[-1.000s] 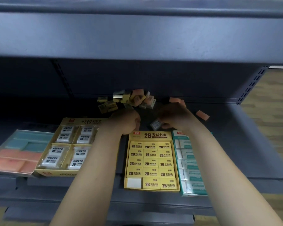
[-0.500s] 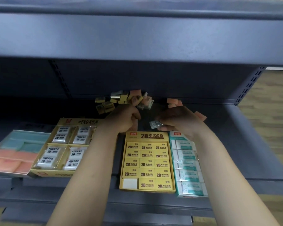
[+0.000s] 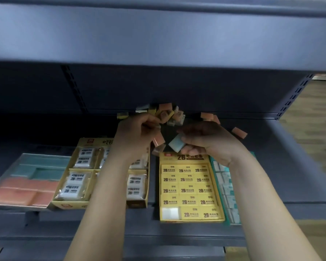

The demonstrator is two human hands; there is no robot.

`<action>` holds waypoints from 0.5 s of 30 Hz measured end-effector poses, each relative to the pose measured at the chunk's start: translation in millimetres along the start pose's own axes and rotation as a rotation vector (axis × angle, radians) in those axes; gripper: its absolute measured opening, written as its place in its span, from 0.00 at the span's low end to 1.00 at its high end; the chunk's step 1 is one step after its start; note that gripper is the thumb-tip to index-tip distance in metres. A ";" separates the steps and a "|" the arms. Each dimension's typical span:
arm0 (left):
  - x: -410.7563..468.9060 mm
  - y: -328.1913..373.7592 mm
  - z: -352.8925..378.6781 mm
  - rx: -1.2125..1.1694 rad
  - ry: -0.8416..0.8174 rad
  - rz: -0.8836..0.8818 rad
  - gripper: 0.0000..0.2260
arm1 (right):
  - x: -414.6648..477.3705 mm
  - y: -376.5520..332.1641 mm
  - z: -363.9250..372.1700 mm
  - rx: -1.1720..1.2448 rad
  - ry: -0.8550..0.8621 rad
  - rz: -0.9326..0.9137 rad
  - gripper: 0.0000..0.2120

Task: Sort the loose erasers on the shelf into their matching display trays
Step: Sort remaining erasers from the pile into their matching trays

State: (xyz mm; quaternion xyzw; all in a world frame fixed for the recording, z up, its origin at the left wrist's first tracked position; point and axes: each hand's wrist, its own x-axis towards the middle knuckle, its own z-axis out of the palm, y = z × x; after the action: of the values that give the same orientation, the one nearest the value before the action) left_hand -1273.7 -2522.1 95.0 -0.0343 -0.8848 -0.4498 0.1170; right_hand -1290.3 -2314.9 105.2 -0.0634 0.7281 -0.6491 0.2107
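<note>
Blue eraser sits in right hand fingers; left hand grips pink erasers; pile behind yellow tray awaits sorting.

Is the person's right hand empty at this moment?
No, the right hand pinches a pale blue eraser just above the back edge of the yellow 2B tray.

Loose eraser pile seen at upper centre, against back of shelf. Light-blue eraser pinched by right hand above yellow 2B tray. Left hand curled at pile edge; grip cannot be told. Pink eraser seen just beside it. Wrapped-eraser box and clear tray placed at lower left.
</note>
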 end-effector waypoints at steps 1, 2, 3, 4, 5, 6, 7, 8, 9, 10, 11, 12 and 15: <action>-1.6 -3.1 -6.9 -0.010 0.004 -0.011 0.07 | 0.6 -0.9 7.6 0.013 0.004 -0.010 0.12; -3.1 -6.2 -14.3 -0.013 0.012 -0.021 0.08 | 0.9 -2.1 15.8 0.022 0.006 -0.019 0.12; -4.1 -10.6 -22.3 -0.006 0.019 -0.031 0.09 | 2.0 -2.9 23.9 0.030 0.003 -0.025 0.13; -5.2 -14.9 -30.5 0.004 0.022 -0.039 0.10 | 3.1 -3.7 32.5 0.043 -0.003 -0.026 0.13; -6.3 -19.5 -38.4 0.010 0.023 -0.049 0.11 | 3.9 -4.8 41.3 0.059 -0.012 -0.025 0.15; -7.8 -24.6 -46.6 0.005 0.024 -0.064 0.10 | 4.7 -6.5 50.9 0.076 -0.021 -0.020 0.15; -9.8 -30.1 -54.9 -0.013 0.026 -0.078 0.07 | 5.7 -7.8 60.6 0.090 -0.025 -0.014 0.15; -12.2 -35.3 -63.3 -0.032 0.028 -0.091 0.04 | 7.2 -9.0 70.5 0.098 -0.024 -0.008 0.14; -14.6 -41.2 -71.0 -0.036 0.035 -0.098 0.03 | 8.1 -10.4 80.6 0.097 -0.020 -0.003 0.13; -16.6 -47.9 -78.3 -0.029 0.049 -0.100 0.03 | 9.5 -11.5 90.6 0.088 -0.013 -0.002 0.12; -18.6 -54.3 -85.6 -0.027 0.066 -0.101 0.03 | 11.5 -12.2 99.8 0.073 -0.006 -0.009 0.11; -21.0 -59.2 -93.0 -0.038 0.079 -0.100 0.04 | 13.3 -12.6 108.6 0.058 0.002 -0.019 0.10; -27.6 -74.2 -113.7 -0.095 0.100 -0.098 0.05 | 17.9 -15.1 133.5 0.081 0.035 -0.034 0.09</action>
State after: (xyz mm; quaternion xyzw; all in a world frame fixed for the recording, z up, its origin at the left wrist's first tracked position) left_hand -1239.2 -2656.2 94.6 0.0258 -0.8562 -0.4974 0.1373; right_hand -1257.2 -2446.4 106.7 -0.0558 0.7036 -0.6826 0.1895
